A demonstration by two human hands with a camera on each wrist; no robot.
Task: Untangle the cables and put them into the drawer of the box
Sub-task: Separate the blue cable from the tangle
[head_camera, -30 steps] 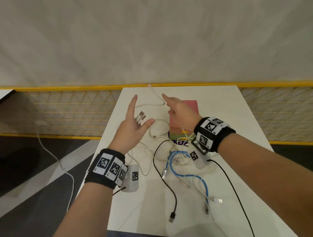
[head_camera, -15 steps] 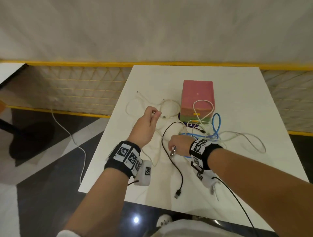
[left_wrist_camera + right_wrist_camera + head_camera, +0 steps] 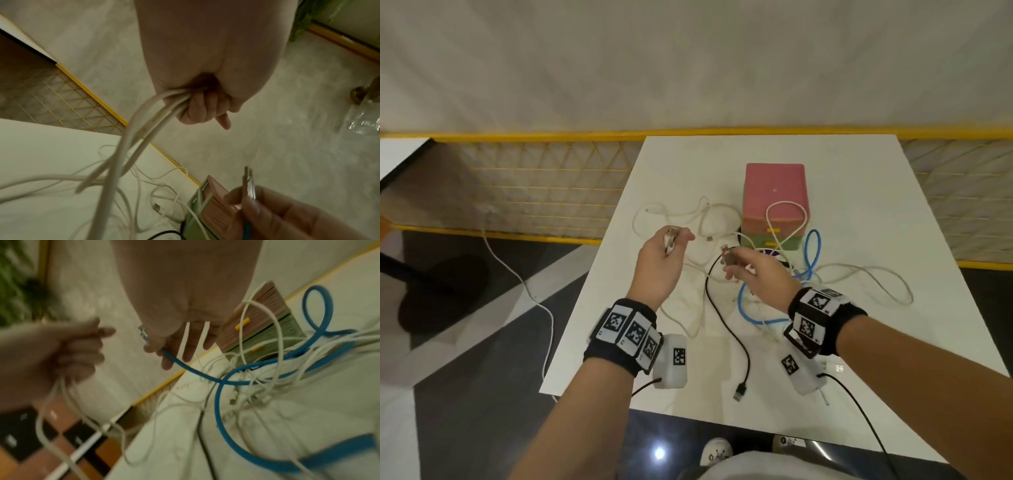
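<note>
Both hands are raised above the white table (image 3: 859,205), palms turned inward, each grasping cable. The left hand (image 3: 659,265) has its fingers curled round a bunch of white cables (image 3: 131,142), whose plug ends stick up past the fingers in the head view; the strands fall from the fist to the table below and trail away to that hand's left. The right hand (image 3: 756,274) pinches the metal plug (image 3: 726,256) of the blue cable (image 3: 812,253) between thumb and forefinger, its other fingers loosely extended; in the right wrist view the blue cable (image 3: 222,381) leaves the fingertips and loops down onto the table beneath and beyond the hand. The two hands are near each other but apart.

A black cable (image 3: 729,329) lies on the table between the wrists, its plug on the side nearest the person. More white cable loops spread out to the right of the right hand. The box (image 3: 774,195), pink on top with a green lower tier and yellow drawer handles, stands just beyond the right hand, a white loop draped over its front. Both visible drawers appear closed.
</note>
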